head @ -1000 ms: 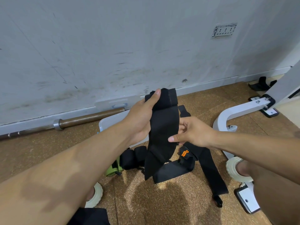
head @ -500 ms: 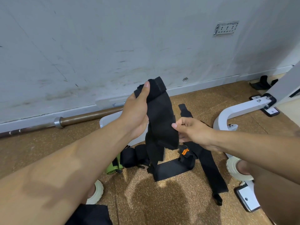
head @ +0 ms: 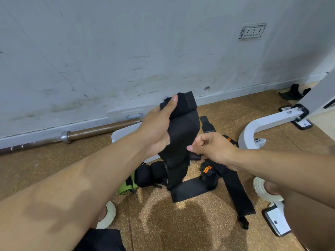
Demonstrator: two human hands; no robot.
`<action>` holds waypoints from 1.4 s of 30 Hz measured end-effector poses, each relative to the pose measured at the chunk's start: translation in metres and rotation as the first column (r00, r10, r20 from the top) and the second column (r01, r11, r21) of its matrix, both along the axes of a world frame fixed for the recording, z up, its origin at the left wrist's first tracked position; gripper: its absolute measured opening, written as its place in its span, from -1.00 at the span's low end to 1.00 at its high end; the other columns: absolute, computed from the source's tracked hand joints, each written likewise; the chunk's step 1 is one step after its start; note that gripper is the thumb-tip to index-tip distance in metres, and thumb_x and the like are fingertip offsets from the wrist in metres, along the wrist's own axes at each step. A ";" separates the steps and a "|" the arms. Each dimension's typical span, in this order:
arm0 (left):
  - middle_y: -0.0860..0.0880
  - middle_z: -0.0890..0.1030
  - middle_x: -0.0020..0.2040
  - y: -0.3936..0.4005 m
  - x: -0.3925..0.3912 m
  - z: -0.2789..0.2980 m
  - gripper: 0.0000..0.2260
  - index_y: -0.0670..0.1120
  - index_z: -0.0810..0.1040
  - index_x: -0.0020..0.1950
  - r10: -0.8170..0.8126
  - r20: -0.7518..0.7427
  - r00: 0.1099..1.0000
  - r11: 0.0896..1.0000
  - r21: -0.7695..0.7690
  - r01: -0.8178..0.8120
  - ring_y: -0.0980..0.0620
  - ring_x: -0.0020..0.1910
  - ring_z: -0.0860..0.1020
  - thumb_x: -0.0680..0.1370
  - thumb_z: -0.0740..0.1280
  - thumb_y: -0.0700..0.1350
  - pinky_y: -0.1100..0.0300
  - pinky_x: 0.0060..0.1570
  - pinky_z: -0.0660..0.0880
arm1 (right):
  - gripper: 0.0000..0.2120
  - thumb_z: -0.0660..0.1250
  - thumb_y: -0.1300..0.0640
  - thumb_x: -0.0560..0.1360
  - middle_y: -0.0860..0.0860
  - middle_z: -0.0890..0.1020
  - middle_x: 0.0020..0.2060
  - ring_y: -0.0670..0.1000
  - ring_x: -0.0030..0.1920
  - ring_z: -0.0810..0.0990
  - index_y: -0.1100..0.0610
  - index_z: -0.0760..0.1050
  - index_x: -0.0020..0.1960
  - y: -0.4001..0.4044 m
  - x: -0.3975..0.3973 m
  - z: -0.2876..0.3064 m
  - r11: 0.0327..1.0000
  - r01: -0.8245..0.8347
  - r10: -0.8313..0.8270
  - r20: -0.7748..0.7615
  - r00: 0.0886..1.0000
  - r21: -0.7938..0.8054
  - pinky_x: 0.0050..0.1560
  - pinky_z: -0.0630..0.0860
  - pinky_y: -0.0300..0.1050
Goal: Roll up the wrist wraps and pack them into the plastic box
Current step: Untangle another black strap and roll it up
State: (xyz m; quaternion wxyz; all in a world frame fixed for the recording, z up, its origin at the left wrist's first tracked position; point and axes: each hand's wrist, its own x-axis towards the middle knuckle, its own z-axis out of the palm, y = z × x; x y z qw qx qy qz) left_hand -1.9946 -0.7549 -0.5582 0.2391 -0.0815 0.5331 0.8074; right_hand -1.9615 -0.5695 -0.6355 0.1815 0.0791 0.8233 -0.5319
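Two hands are working one black wrist wrap above the floor: left hand is gripping its top end, thumb curled over the folded tip, w/ the rest hanging down to the floor. Right hand is sitting just beside the strip's right edge, fingers curled, thumb toward the fabric; can't tell if it's pinching. Plastic box is lying behind the left wrist, near the barbell along the wall; rolled wraps and loose straps are lying below.

The held wrist wrap is plain black; below it, a black strap bears orange stripes; left of that lies a green roll. The floor is speckled brown cork.
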 end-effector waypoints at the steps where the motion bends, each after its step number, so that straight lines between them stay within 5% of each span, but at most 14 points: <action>1: -0.10 0.72 0.13 0.000 0.000 0.000 -0.64 -0.16 0.56 0.34 -0.009 -0.010 1.000 1.000 0.001 0.009 -0.07 0.13 0.70 0.65 0.30 0.05 -0.05 0.24 0.58 | -0.79 0.53 0.07 0.52 0.04 0.54 -0.29 0.03 -0.20 0.55 0.07 0.59 -0.24 0.002 -0.001 0.000 0.999 -0.011 0.012 -0.030 0.999 0.033 -0.02 0.64 0.02; 6: -0.10 0.72 0.15 -0.002 -0.001 -0.001 -0.65 -0.16 0.56 0.35 -0.017 -0.036 0.999 1.000 -0.006 0.017 -0.07 0.16 0.69 0.66 0.30 0.02 -0.06 0.28 0.56 | -0.79 0.53 0.05 0.52 -0.01 0.52 -0.32 -0.02 -0.24 0.51 0.05 0.60 -0.24 0.006 -0.002 -0.003 0.995 -0.033 0.042 -0.086 0.995 0.096 0.05 0.62 0.04; 11: -0.13 0.70 0.18 -0.002 0.000 -0.002 -0.64 -0.15 0.54 0.37 -0.045 -0.024 0.999 0.999 -0.009 0.045 -0.10 0.16 0.68 0.66 0.29 0.04 -0.07 0.27 0.57 | -0.80 0.60 -0.06 0.42 0.06 0.70 -0.20 -0.08 -0.18 0.65 0.03 0.67 -0.22 0.007 -0.002 0.002 0.989 -0.012 0.025 -0.085 0.996 0.150 -0.06 0.50 -0.21; 16: -0.14 0.72 0.13 -0.003 -0.002 -0.001 -0.67 -0.17 0.58 0.31 -0.050 -0.011 0.999 0.999 0.003 0.050 -0.12 0.14 0.69 0.66 0.30 0.02 -0.07 0.24 0.58 | -0.67 0.66 -0.05 0.32 -0.09 0.61 -0.23 -0.15 -0.26 0.55 0.00 0.55 -0.13 0.008 -0.004 0.021 0.979 -0.014 0.065 -0.244 0.968 0.202 -0.23 0.43 -0.41; 20: -0.21 0.68 0.20 -0.004 -0.001 -0.002 -0.66 -0.20 0.57 0.33 -0.103 0.029 0.994 0.994 0.036 0.102 -0.17 0.16 0.68 0.67 0.30 -0.01 -0.06 0.22 0.59 | -0.73 0.65 0.13 0.34 -0.15 0.59 -0.38 -0.13 -0.32 0.53 0.10 0.58 -0.13 0.006 -0.003 0.040 0.994 -0.111 0.105 -0.369 0.924 0.006 -0.19 0.51 -0.33; 24: -0.25 0.65 0.25 -0.004 -0.001 -0.004 -0.67 -0.26 0.52 0.38 -0.177 0.002 0.984 0.983 0.040 0.177 -0.21 0.21 0.65 0.67 0.27 -0.11 -0.02 0.18 0.61 | -0.72 0.62 0.19 0.35 -0.07 0.65 -0.38 -0.11 -0.36 0.60 0.16 0.56 -0.06 0.007 -0.004 0.048 0.988 -0.105 0.064 -0.332 0.941 -0.110 -0.26 0.59 -0.23; 28: -0.29 0.61 0.28 -0.002 -0.002 -0.010 -0.67 -0.27 0.47 0.41 -0.206 -0.083 0.975 0.978 -0.018 0.206 -0.25 0.27 0.61 0.64 0.30 -0.26 -0.08 0.24 0.59 | -0.55 0.59 0.10 0.30 0.23 0.72 -0.10 0.03 -0.18 0.71 0.16 0.54 0.12 0.011 -0.006 0.058 0.976 -0.072 0.015 -0.269 0.963 -0.203 -0.24 0.61 -0.15; 31: -0.29 0.62 0.26 0.000 0.001 -0.010 -0.71 -0.25 0.48 0.35 -0.197 -0.094 0.976 0.980 -0.030 0.196 -0.23 0.23 0.63 0.62 0.32 -0.31 -0.05 0.19 0.62 | -0.53 0.60 0.16 0.37 0.15 0.70 0.06 0.05 -0.21 0.72 0.00 0.53 0.21 0.014 -0.005 0.064 0.987 -0.065 0.014 -0.329 0.944 -0.144 -0.21 0.66 -0.13; 35: -0.21 0.62 0.11 0.004 0.007 -0.009 -0.79 -0.17 0.50 0.22 -0.184 -0.094 0.978 0.982 -0.045 0.181 -0.12 0.08 0.63 0.60 0.33 -0.33 0.04 0.12 0.61 | -0.60 0.64 0.10 0.37 0.25 0.65 0.11 0.48 -0.19 0.64 -0.07 0.61 0.14 0.016 -0.003 0.057 0.989 -0.057 -0.006 -0.420 0.908 -0.138 -0.08 0.61 0.40; 38: -0.20 0.66 0.11 0.008 0.010 -0.010 -0.73 -0.19 0.51 0.30 -0.191 -0.089 0.978 0.981 -0.057 0.186 -0.09 0.06 0.67 0.60 0.36 -0.26 0.09 0.04 0.65 | -0.67 0.63 0.04 0.34 0.37 0.64 0.02 0.49 -0.26 0.61 -0.06 0.61 0.04 0.015 -0.001 0.056 0.984 -0.034 -0.051 -0.462 0.886 -0.174 -0.16 0.58 0.44; 42: -0.11 0.70 0.18 0.008 0.013 -0.008 -0.58 -0.13 0.58 0.34 -0.324 -0.084 0.942 0.943 -0.115 0.313 -0.02 0.13 0.68 0.64 0.27 0.13 0.16 -0.01 0.62 | -0.69 0.64 0.12 0.35 0.37 0.64 -0.10 0.22 -0.33 0.53 -0.18 0.59 -0.08 0.012 0.002 0.054 0.992 -0.019 -0.054 -0.549 0.834 -0.127 -0.25 0.51 0.05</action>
